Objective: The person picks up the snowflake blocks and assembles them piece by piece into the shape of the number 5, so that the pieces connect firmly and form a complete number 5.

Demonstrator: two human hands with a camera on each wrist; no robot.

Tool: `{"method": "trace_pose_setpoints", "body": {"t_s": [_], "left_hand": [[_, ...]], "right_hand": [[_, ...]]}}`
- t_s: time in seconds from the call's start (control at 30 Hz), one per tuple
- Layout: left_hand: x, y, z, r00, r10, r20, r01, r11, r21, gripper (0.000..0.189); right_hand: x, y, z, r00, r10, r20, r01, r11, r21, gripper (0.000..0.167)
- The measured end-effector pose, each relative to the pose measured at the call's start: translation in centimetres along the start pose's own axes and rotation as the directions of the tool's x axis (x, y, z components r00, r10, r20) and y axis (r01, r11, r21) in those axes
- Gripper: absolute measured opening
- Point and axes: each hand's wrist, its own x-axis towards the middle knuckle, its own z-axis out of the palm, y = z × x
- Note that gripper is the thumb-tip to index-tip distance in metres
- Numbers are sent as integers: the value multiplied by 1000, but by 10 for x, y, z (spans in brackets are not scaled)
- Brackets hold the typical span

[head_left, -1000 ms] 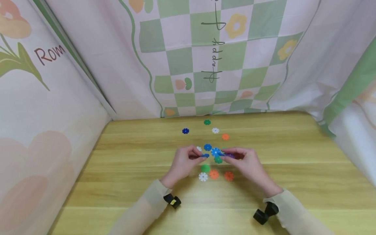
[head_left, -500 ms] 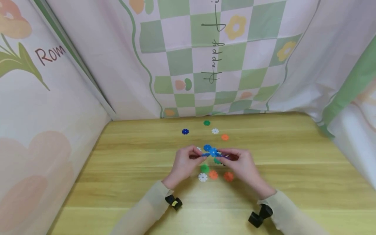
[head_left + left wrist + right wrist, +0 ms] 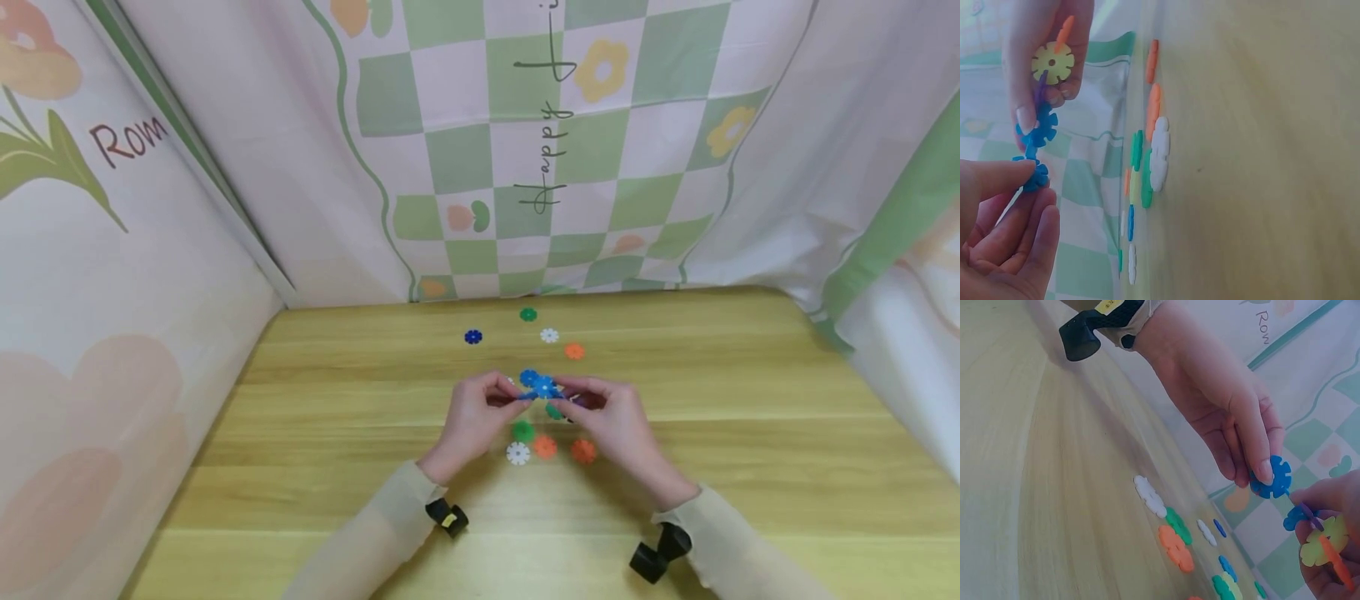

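Observation:
My left hand [image 3: 476, 417] pinches a blue snowflake disc [image 3: 1274, 478], a flat round plastic piece with notches, between thumb and fingers. To its right, my right hand [image 3: 615, 421] pinches a small chain of such discs, all raised above the table. In the left wrist view that chain runs from blue discs [image 3: 1046, 132] to a purple disc [image 3: 1040, 90], a yellow disc [image 3: 1044, 65] and an orange disc [image 3: 1065, 32]. The left hand's disc meets the chain's blue end edge to edge; fingers partly hide how deep the notches sit.
Loose discs lie flat on the wooden table [image 3: 337, 467]. Behind the hands are a dark blue disc [image 3: 472, 337], a green disc [image 3: 528, 314], a white disc [image 3: 549, 335] and an orange disc [image 3: 574, 352]. Nearer lie another white disc [image 3: 517, 454] and several more.
My right hand has moved left with its chain, bringing the blue end against the disc in my left hand. Over the last half second both hands have barely shifted.

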Motion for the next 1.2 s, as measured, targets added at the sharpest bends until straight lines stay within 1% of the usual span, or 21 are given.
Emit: {"method": "trace_pose_setpoints", "body": {"t_s": [0.1,0.23,0.37,0.57,0.67,0.87,1.0,1.1,1.2], "left_hand": [[0,1,1,1000,4,0,-4,1000,8,11],[1,0,1,1000,18,-1,-18,1000,25,10],[2,-2,0,999,37,6,-37,999,32,8],[3,-3,-1,998,58,16,-58,998,31,8],[4,-2,-2,997,73,31,-74,997,27,7],[5,0,-4,991,112,68,-113,994,9,5],[5,1,-6,987,131,89,-135,990,38,5],[5,0,-6,986,133,100,-139,989,55,7],[5,-1,-7,987,126,98,-130,991,36,9]], "right_hand": [[-1,-1,1,1000,0,6,0,1000,6,35],[-1,-2,1,999,10,45,-11,999,33,42],[-1,-2,0,996,29,86,-35,997,66,42],[3,0,-1,986,147,76,-155,981,116,33],[4,0,-3,981,178,71,-187,971,151,30],[7,-1,-8,976,173,130,-198,955,220,32],[8,-2,-11,972,172,157,-207,949,238,33],[9,-2,-10,970,176,165,-215,943,255,32],[9,0,-10,969,178,169,-219,938,267,31]]}}
